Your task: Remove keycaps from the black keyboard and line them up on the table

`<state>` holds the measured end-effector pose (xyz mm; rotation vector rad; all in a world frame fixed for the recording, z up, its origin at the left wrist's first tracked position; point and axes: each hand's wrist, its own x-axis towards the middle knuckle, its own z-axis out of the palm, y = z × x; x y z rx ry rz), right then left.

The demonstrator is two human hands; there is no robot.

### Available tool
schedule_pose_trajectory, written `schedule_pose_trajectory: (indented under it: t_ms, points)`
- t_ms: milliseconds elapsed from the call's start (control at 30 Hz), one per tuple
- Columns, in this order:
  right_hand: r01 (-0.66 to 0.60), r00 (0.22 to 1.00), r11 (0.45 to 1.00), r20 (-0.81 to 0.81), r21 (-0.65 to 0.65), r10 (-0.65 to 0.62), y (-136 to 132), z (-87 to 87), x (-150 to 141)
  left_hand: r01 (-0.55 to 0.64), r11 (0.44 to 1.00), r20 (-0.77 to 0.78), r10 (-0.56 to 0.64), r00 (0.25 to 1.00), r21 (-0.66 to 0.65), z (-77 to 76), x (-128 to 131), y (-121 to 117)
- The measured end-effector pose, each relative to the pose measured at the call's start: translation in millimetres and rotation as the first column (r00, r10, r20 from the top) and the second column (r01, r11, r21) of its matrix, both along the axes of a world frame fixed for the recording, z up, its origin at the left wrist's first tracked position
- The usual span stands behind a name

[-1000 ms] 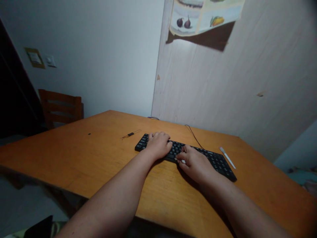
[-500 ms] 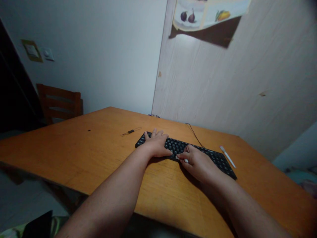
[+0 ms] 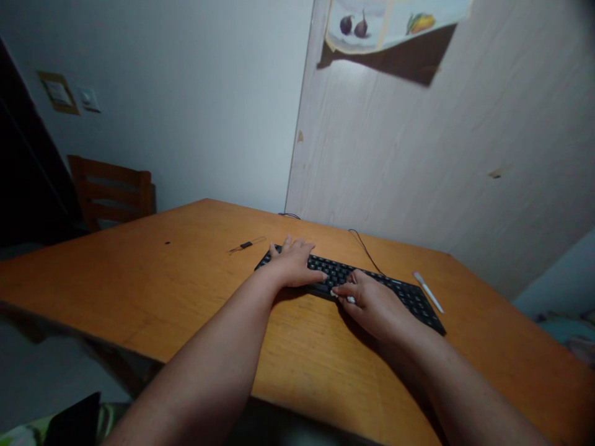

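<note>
Keyboard (image 3: 333, 269), long and black, lies flat on the wooden table (image 3: 139, 279), slantwise, its right end nearer the person than its left. The left hand (image 3: 294, 266) is spread over its left part, fingers stretched toward the far edge and thumb across the keys; this grip is wide open and has hold of nothing, and such a splayed palm probably serves to steady the board. The right hand (image 3: 374, 303) sits just right of the middle, over the near edge, thumb and fingers drawn together: that grip is closed on a small white item (image 3: 351, 300) (mostly hidden, so what it is cannot be told). A pinch so near the keys looks chosen for fine control.

From the far edge a thin cable (image 3: 369, 251) leads away to the back of the table, where it seems least likely to catch on either arm. Just beyond the right end lies a slim white tool (image 3: 430, 294), apart from the keyboard yet apparently within easy reach. Past the left end is a small black piece with thin wires (image 3: 246, 245), and farther left a dark speck (image 3: 168, 243). A wooden chair (image 3: 111, 189) stands beyond the table, and a fruit picture (image 3: 372, 25) hangs above.
</note>
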<state>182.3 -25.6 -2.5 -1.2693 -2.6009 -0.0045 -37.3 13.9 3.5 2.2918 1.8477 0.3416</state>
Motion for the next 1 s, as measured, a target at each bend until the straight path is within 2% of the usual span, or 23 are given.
schedule_pose_trajectory:
  t_ms: [167, 333, 500, 700, 867, 1000]
  points:
    - [-0.007, 0.999, 1.000, -0.034, -0.005, 0.007, -0.6, -1.4, 0.9, -0.080, 0.996, 0.070, 0.077, 0.995, 0.034, 5.7, -10.9, 5.8]
    - [-0.008, 0.999, 1.000, -0.049, -0.008, 0.008, 0.2, -2.9, 1.2, -0.105, 0.994, 0.034, 0.105, 0.994, -0.005, 7.8, -11.2, 1.3]
    - [0.006, 0.999, 1.000, -0.046, -0.012, -0.007, 0.6, -3.3, 1.7, -0.070, 0.996, -0.049, 0.068, 0.997, -0.046, 3.0, -3.7, -4.0]
    - [0.004, 0.999, 1.000, -0.042, -0.007, -0.004, 0.5, -4.1, 0.1, -0.077, 0.994, -0.069, 0.071, 0.995, -0.075, -0.3, 0.4, -4.5]
    - [0.009, 0.997, 1.000, -0.081, -0.004, -0.009, 4.9, -3.8, 4.9, -0.063, 0.998, -0.066, 0.062, 0.996, -0.018, -1.1, -0.9, -2.3]
    - [0.073, 0.988, 0.997, -0.137, 0.011, -0.071, 7.4, -0.4, 10.1, 0.011, 0.999, -0.023, -0.010, 1.000, 0.047, 1.9, -1.2, -5.2]
